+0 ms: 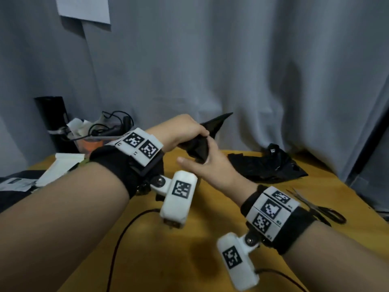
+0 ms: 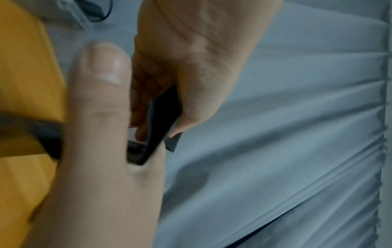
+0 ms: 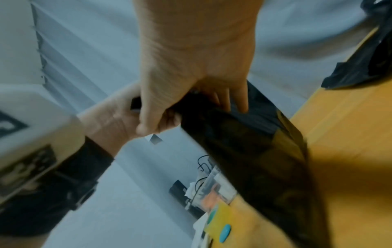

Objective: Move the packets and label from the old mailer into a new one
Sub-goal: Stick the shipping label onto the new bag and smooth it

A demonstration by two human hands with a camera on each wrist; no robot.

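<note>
A black mailer [image 1: 200,147] is held above the yellow table [image 1: 210,239], one corner pointing up toward the curtain. My left hand [image 1: 185,131] grips its top from the left. My right hand [image 1: 210,165] holds it from below, fingers against the plastic and thumb sticking out to the left. In the left wrist view the mailer [image 2: 163,117] is wedged between my left hand [image 2: 191,58] and the right thumb [image 2: 101,100]. In the right wrist view my right hand [image 3: 191,67] lies on the mailer [image 3: 244,142], touching my left hand [image 3: 114,117]. What is inside is hidden.
A second, crumpled black mailer [image 1: 269,167] lies at the back right of the table. Scissors [image 1: 322,209] lie near the right edge. White packets [image 1: 61,165] and a printed label [image 1: 16,183] lie at the left, with a clear box of cables [image 1: 99,135] behind.
</note>
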